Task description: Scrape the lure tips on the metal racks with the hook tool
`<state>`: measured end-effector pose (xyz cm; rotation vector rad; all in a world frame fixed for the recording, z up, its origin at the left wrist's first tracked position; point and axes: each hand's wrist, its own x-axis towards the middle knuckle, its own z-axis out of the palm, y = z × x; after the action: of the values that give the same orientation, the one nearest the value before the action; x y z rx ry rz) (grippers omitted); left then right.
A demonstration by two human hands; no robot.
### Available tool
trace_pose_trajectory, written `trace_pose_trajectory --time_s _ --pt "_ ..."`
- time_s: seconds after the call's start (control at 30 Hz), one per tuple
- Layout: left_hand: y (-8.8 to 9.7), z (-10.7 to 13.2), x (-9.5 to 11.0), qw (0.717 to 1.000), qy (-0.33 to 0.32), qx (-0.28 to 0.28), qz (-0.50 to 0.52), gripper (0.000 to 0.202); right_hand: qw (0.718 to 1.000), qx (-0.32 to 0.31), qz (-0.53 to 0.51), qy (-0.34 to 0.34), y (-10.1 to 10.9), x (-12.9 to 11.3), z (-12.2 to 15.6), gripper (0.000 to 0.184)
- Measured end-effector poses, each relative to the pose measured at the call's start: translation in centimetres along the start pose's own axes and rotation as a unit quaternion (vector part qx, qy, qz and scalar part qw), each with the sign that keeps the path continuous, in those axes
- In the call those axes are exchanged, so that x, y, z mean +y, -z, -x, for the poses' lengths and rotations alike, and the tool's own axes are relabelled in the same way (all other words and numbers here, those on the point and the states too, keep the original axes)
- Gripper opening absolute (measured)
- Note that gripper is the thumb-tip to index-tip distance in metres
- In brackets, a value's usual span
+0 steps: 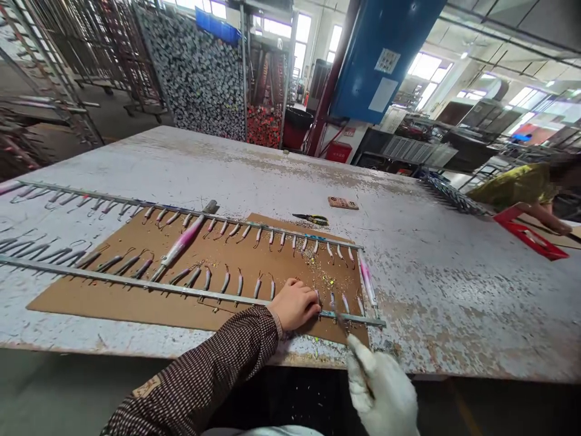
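A rack of two long metal rails, joined by pink-and-white cross tubes (367,278), lies over a sheet of brown cardboard (149,306). Small curved pieces (239,282), grey, white and pink with thin wire ends, line both rails. My bare left hand (296,304) presses down on the near rail (181,289), its fingers curled around it beside a small piece. In my white-gloved right hand (384,387) is a thin, blade-like tool (344,322), blurred, its tip at the near rail among the pieces by the right end.
Yellow-handled pliers (318,220) and a phone-like flat object (344,203) lie beyond the rack. Paint flakes litter the worn white table (436,303). At the right, a person in yellow (517,184) works near a red frame (529,233). Loaded racks (204,79) stand behind.
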<state>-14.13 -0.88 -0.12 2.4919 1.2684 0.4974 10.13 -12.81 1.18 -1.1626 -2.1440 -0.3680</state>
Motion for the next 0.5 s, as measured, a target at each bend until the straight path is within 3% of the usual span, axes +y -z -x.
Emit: trace_pose_trajectory --time_s 0.1,0.27,0.37,0.5 --pt "0.1 0.0 0.1 1.0 -0.003 -0.007 0.001 0.021 0.999 -0.046 0.012 0.0 0.1 0.0 -0.1 0.032" --pt "0.2 0.0 0.1 1.0 0.002 -0.002 0.002 0.019 0.999 0.008 -0.021 -0.03 0.5 -0.3 -0.5 0.039" --pt "0.2 0.1 0.2 1.0 0.003 -0.007 0.005 0.019 0.999 -0.022 -0.034 -0.029 -0.1 -0.3 -0.5 0.031" --pt "0.3 0.2 0.2 1.0 0.002 -0.001 0.02 0.018 0.979 -0.001 -0.138 -0.153 0.0 0.7 0.6 0.029"
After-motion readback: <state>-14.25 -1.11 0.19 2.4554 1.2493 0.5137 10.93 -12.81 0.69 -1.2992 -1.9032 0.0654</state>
